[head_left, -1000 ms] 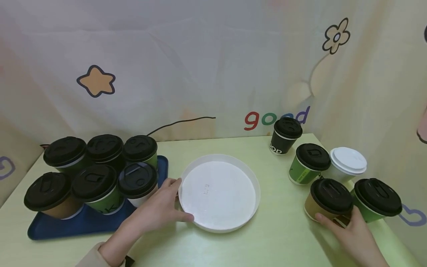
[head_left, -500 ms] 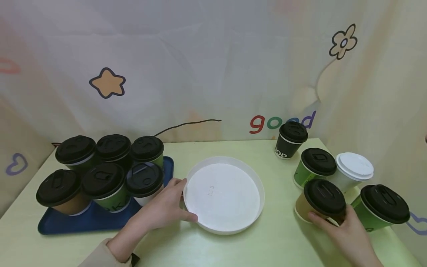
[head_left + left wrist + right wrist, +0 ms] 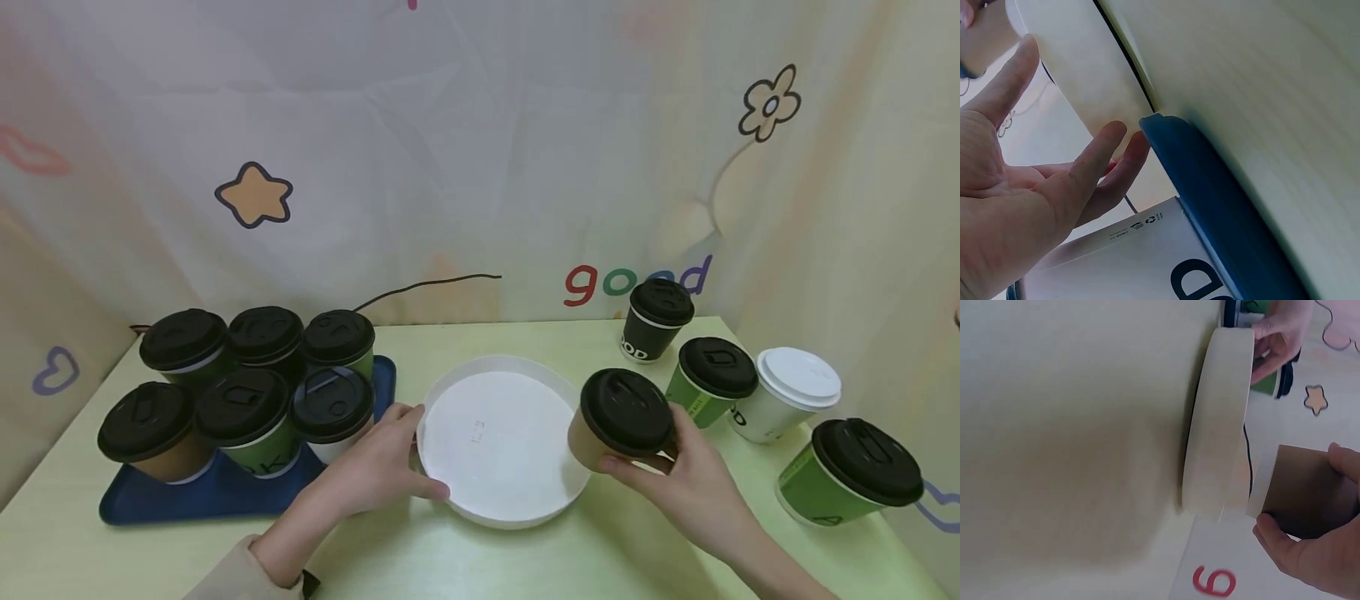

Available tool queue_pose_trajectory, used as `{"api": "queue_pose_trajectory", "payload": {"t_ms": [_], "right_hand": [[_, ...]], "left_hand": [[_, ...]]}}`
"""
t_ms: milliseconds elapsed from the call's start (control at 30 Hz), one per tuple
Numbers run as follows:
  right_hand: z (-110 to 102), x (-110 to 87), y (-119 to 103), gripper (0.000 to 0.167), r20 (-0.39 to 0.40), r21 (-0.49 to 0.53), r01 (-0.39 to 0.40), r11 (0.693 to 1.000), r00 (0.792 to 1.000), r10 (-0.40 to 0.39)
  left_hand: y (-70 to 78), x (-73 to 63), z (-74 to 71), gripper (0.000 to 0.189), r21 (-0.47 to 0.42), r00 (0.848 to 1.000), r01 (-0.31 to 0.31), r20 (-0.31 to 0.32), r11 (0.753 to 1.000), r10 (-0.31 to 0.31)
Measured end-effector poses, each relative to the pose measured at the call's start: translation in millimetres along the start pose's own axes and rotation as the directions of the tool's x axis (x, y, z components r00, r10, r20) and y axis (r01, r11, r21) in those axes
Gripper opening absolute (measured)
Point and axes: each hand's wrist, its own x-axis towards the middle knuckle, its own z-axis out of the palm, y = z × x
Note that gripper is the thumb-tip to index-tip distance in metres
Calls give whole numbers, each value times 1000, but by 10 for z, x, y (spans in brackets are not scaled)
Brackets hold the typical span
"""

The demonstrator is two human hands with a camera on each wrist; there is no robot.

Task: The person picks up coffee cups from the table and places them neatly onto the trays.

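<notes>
My right hand (image 3: 693, 483) grips a brown paper cup with a black lid (image 3: 622, 408), raised above the right rim of a round white tray (image 3: 502, 442). In the right wrist view thumb and fingers hold the cup (image 3: 1310, 490) around its side, apart from the tray wall (image 3: 1219, 425). At the tray's left side, my left hand (image 3: 378, 458) rests its spread thumb and fingertips against the rim. The left wrist view shows those fairly straight fingers along the tray's outer wall (image 3: 1079, 69), close to a blue tray's edge (image 3: 1210, 187).
Several black-lidded cups stand in two rows on the blue tray (image 3: 217, 496) at left. On the right are a black cup (image 3: 648, 329), a green cup (image 3: 705, 383), a white-lidded cup (image 3: 791, 392) and another green cup (image 3: 832, 483). A curtain (image 3: 450, 167) hangs behind the table.
My right hand has lifted the brown cup from among the right-hand cups and carried it left to the round tray's edge. The left hand stays at the rim; the head view has shifted slightly.
</notes>
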Motion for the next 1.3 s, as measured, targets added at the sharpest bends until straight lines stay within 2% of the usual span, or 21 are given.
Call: {"api": "queue_pose_trajectory", "payload": {"t_ms": [167,367,500,700,833,1033,1167,1300], "right_hand": [[230,214,-106,75,95,-21,75,997,993,-72],[441,443,-146,75,212,-6,74,997,975,-71],[610,549,-148,79,262,-8,59,998,963,-54],[829,701,-177,71,330,-51,124,991,939,-100],[926,819,-218,73,356,-83,167,982,926,-127],[1034,974,-268,81,384,-57,193,980,910,-157],[1075,1050,-284,76,395,-75,230,970,900,-183],[1113,1109,-291,71,402,-76,236,969,897,-187]], "left_hand": [[6,9,18,100,-9,1000,-4,-1,1000,4],[3,12,23,98,-12,1000,-16,-2,1000,16],[0,6,19,95,-23,1000,-27,-4,999,27],[1,0,8,88,-20,999,-45,-13,999,45],[1,-3,4,89,-24,999,-31,-16,999,31],[-1,7,12,102,-41,1000,-9,-14,999,9],[-4,10,14,105,-34,1000,-12,-17,999,11],[-10,11,14,106,-20,1000,-4,-18,1000,4]]}}
